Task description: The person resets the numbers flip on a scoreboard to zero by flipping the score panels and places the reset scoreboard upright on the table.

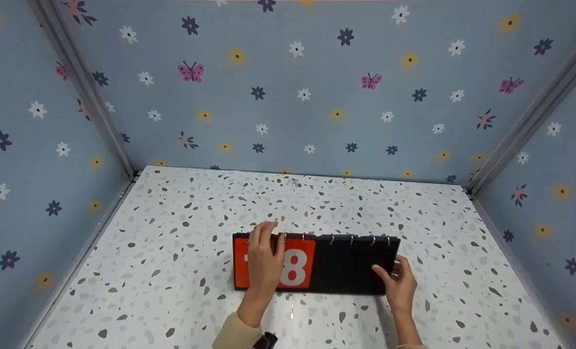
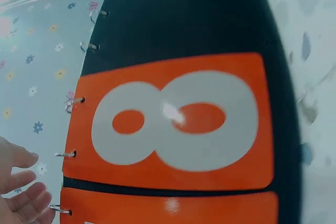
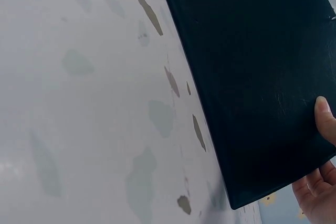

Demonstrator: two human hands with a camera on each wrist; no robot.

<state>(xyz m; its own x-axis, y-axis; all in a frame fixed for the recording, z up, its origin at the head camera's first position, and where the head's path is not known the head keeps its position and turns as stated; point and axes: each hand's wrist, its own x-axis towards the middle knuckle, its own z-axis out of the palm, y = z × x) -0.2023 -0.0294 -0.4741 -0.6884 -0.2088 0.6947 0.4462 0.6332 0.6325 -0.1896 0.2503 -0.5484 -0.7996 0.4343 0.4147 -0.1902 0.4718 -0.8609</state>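
A flip scoreboard (image 1: 350, 266) with a black backing stands on the table, ring-bound along its top edge. Orange cards with white figures hang on its left half; an 8 card (image 1: 297, 264) shows plainly, while the card beside it is mostly covered by my left hand (image 1: 264, 259). That hand reaches up across the front, fingertips at the top edge by the rings; in the left wrist view its fingers (image 2: 29, 203) are loosely bent near the rings. At the right end my right hand (image 1: 400, 281) grips the board's edge, thumb (image 3: 324, 116) on the front and fingers behind.
The white speckled tabletop (image 1: 171, 271) lies beneath the scoreboard. Blue panels (image 1: 317, 97) printed with flowers and butterflies close off the back and both sides, joined by grey metal corner posts (image 1: 82, 82).
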